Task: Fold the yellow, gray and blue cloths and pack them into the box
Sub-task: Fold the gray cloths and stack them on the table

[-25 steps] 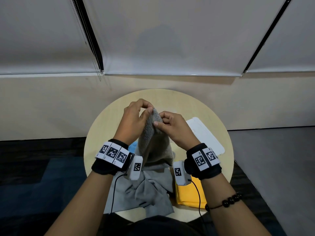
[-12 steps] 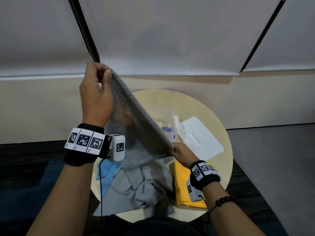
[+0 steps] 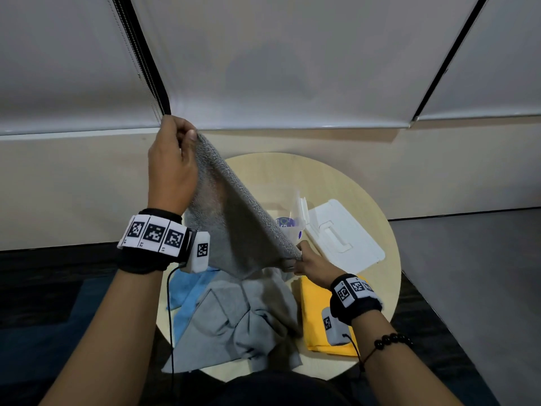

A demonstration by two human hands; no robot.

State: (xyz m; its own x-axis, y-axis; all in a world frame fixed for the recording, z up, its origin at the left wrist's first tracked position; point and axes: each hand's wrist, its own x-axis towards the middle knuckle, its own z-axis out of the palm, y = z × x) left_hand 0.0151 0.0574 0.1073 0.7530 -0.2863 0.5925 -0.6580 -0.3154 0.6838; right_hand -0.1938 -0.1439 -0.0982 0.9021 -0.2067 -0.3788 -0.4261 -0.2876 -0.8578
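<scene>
Status: L/R both engaged on the gray cloth [image 3: 231, 218], which is off the table [image 3: 336, 177] and in the air. My left hand [image 3: 171, 168] is raised high at far left, thumb and curled fingers pinching the top corner. My right hand [image 3: 314, 263] sits low, just above the table, and grips the opposite corner; the fingertips are mostly hidden under the edge. The edge between them is taut. Its long axis runs diagonally from upper left down to lower right, and the rest hangs below. Box [image 3: 295, 212] is open and lies just beyond the low corner, partly hidden by the cloth, so the R hand is nearer to it. Lid [image 3: 342, 238] lies flat beside the box on the right. Yellow cloth [image 3: 314, 312] is folded flat under my R wrist. Blue cloth [image 3: 187, 291] lies loose at near left. A lighter gray heap [image 3: 240, 323] lies below the held piece; can't tell if it's a separate piece. Judgement: fold not yet made. Next I'd bring the high corner down toward the low one.
</scene>
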